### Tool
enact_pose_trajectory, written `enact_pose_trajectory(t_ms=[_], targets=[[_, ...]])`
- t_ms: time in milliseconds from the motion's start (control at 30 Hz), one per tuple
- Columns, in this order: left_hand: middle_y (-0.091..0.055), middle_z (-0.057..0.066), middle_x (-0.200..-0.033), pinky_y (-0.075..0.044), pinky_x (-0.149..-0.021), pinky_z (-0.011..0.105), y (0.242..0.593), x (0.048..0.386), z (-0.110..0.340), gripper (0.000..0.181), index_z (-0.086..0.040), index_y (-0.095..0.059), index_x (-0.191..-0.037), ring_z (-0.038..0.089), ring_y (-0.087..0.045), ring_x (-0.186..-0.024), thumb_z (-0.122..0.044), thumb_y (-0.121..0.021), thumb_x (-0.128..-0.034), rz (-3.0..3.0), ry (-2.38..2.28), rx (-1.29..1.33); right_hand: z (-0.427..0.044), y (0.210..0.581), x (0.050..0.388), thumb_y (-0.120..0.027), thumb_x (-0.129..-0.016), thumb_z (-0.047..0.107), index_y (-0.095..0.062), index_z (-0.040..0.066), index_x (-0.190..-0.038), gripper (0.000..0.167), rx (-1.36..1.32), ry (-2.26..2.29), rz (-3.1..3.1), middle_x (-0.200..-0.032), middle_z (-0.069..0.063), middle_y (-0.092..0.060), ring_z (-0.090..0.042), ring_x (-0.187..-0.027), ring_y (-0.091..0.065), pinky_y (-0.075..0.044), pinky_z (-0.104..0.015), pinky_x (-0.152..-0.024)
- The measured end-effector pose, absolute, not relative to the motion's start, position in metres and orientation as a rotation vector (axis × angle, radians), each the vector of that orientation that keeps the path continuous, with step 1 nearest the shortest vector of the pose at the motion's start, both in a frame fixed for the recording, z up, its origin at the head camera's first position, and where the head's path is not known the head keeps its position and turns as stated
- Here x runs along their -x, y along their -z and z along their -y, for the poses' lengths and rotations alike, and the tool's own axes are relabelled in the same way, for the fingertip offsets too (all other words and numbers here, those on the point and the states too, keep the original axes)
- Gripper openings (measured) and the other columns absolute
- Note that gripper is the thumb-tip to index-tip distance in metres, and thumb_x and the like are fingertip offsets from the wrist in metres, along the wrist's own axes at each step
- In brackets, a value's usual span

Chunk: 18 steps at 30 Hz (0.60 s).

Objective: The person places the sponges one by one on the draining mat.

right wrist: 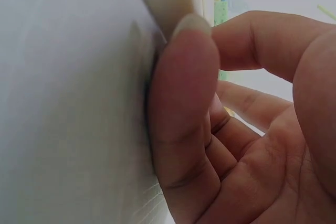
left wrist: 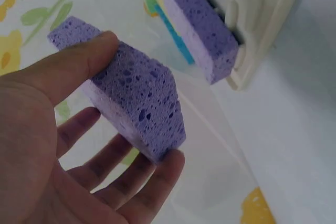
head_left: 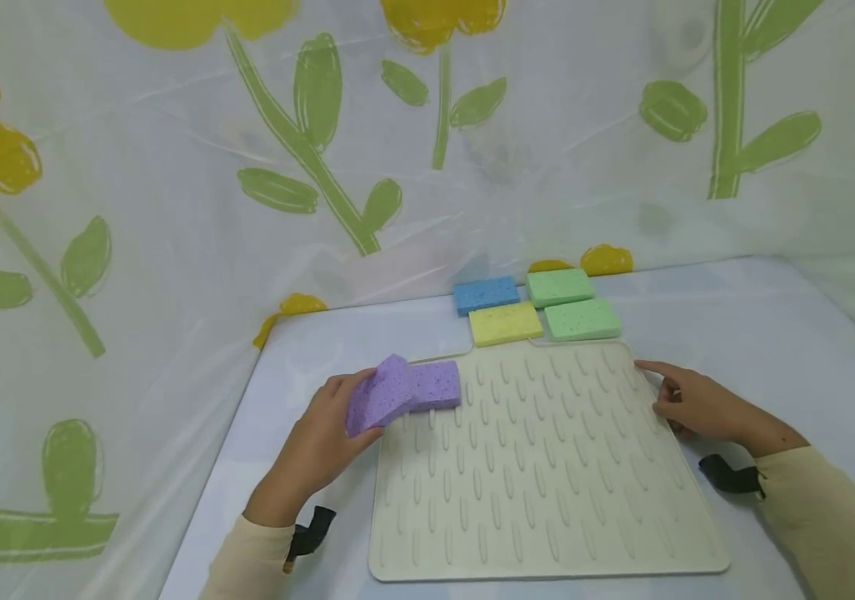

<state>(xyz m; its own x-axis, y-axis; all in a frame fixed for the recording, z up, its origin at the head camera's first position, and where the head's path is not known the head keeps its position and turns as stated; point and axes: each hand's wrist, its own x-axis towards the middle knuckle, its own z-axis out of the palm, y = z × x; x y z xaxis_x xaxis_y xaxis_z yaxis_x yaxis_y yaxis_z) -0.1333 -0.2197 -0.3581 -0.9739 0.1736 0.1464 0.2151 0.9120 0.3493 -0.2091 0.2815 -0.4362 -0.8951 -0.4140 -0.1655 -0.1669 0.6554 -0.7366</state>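
In the head view my left hand (head_left: 320,442) grips a purple sponge (head_left: 386,392) beside the mat's far left corner. The left wrist view has this sponge (left wrist: 139,90) tilted between the thumb and the fingertips. A second purple sponge (head_left: 437,385) lies on that corner of the cream ridged mat (head_left: 540,475). My right hand (head_left: 705,408) is at the mat's right edge, with its index finger extended to the edge. The thumb and a curled finger (right wrist: 184,93) pinch the edge, though the contact is partly hidden in the right wrist view.
Behind the mat lie a blue sponge (head_left: 486,295), a yellow sponge (head_left: 506,323) and two green sponges, one farther back (head_left: 559,286) and one nearer (head_left: 582,320). A white table (head_left: 300,350) carries everything. A flower-printed curtain (head_left: 510,217) hangs behind it.
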Motion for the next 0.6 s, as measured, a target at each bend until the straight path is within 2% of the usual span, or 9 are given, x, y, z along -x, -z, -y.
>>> enact_pose_trajectory(t_ms=[267, 600], targets=[[-0.053, 0.008, -0.138, -0.056, -0.088, 0.044, 0.367, 0.119, 0.209, 0.085, -0.022, -0.044, -0.15, 0.024, -0.057, -0.119, -0.026, -0.087, -0.0771, 3.002, 0.417, 0.456, -0.277, 0.438, 0.208, -0.057, -0.093, 0.005, -0.025, -0.009, -0.153, 0.069, 0.447, 1.113, -2.559, -0.083, -0.007, -0.054, -0.011, -0.059, -0.051, -0.048, -0.029, -0.053], [-0.057, 0.002, -0.131, -0.057, -0.086, 0.038, 0.378, 0.107, 0.202, 0.083, -0.025, -0.049, -0.146, 0.022, -0.058, -0.12, -0.026, -0.09, -0.0736, 2.954, 0.318, 0.665, -0.277, 0.44, 0.208, -0.055, -0.092, 0.005, -0.026, -0.008, -0.153, 0.069, 0.419, 1.088, -2.586, -0.083, -0.007, -0.054, -0.012, -0.058, -0.051, -0.047, -0.03, -0.052]])
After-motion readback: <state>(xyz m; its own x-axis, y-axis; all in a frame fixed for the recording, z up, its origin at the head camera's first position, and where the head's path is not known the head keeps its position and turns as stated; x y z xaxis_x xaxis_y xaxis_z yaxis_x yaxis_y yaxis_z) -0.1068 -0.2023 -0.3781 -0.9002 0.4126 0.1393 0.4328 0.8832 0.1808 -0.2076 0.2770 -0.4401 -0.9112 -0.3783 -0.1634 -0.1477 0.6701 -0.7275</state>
